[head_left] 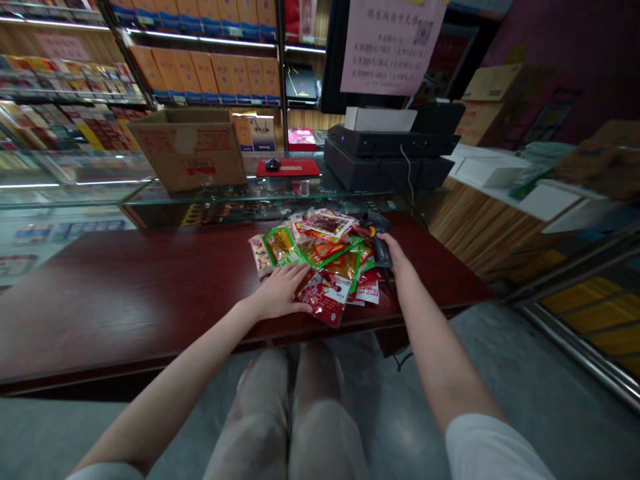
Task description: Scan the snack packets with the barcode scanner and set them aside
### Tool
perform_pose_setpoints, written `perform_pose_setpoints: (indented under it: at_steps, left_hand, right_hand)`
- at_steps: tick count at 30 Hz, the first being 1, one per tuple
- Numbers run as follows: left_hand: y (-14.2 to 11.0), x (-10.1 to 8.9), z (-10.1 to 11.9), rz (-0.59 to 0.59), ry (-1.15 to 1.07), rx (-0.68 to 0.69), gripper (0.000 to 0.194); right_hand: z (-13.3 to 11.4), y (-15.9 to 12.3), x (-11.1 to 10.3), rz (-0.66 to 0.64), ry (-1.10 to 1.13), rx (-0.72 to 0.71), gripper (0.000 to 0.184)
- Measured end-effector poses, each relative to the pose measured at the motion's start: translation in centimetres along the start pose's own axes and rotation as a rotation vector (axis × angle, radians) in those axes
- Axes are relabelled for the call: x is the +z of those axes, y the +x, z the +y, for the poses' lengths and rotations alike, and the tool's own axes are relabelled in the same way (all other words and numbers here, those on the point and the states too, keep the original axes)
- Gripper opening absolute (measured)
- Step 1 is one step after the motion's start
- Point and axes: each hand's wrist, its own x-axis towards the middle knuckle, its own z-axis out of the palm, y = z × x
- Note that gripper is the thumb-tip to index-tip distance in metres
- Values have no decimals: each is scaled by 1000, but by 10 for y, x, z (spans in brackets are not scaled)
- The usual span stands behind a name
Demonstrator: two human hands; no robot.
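Observation:
A pile of snack packets [333,250] in shiny red, green and clear wrappers lies on the dark red desk. My left hand [281,290] rests at the pile's near left side, fingers stretched out and thumb apart, touching the edge of a red and white packet [327,297]. Under its fingertips, some packet edges are hidden. In my right hand [394,255] is a black barcode scanner [383,252], held by its handle at the pile's right side, head towards the packets. Its cable hangs down below the hand.
Behind the desk [165,287] runs a glass counter [225,193] bearing a cardboard box [193,150], a mouse [273,164] on a red mat [305,167], and a black cash drawer [370,167]. White boxes [493,167] stand at right. My legs are beneath the desk's front edge.

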Motion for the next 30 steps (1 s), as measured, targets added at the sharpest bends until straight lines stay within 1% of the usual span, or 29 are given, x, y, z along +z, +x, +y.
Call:
perform_pose_setpoints:
  at_steps: [4,6,8,10,12,13,15,16,17,18,19,21,22,23,25,28,30]
  left_hand:
    - [9,-1,1,12,-2,-7,101]
    - [13,-2,0,8,-8,11,98]
    - [15,-3,-2,6,5,70,86]
    - [16,0,-5,37,-14,126,69]
    - [18,5,-8,127,-145,105,58]
    - [20,7,-9,199,-273,59,56]
    - [25,7,-11,364,-656,-55,58]
    - [27,4,-13,422,-891,-98,61]
    - [29,-2,-15,443,-1131,-122,64]
    - [31,-9,-18,427,-1359,-130,68]
    - [32,-19,-22,374,-1554,-129,71]
    - [30,-40,-35,265,-1816,-140,74]
    - [28,-50,-42,245,-1896,-151,73]
    - [26,-58,-50,250,-1951,-161,73]
    - [21,-70,-66,304,-2013,-181,75]
    - [13,-73,-89,430,-2044,-203,87]
    - [10,-70,-102,515,-2051,-215,94]
  right_hand:
    - [-10,-4,-4,-9,13,-86,23]
    - [-18,-8,-6,6,6,-160,23]
    - [-28,-13,-8,11,19,-239,23]
    - [-37,-21,-9,-24,49,-287,23]
    - [-46,-32,-6,-70,71,-316,24]
    - [-50,-38,-3,-90,70,-326,23]
    - [-56,-55,6,-131,49,-325,22]
    - [-58,-64,12,-158,32,-311,21]
    - [-61,-73,19,-195,12,-291,21]
    - [-63,-82,28,-242,-9,-273,22]
    - [-64,-90,37,-295,-29,-265,23]
    - [-67,-104,61,-406,-59,-286,27]
    - [-67,-108,74,-469,-76,-288,29]
    - [-66,-110,89,-531,-91,-281,30]
    - [-62,-107,118,-643,-108,-235,32]
    - [-49,-91,157,-758,-87,-166,35]
    - [-37,-78,174,-832,-92,-120,37]
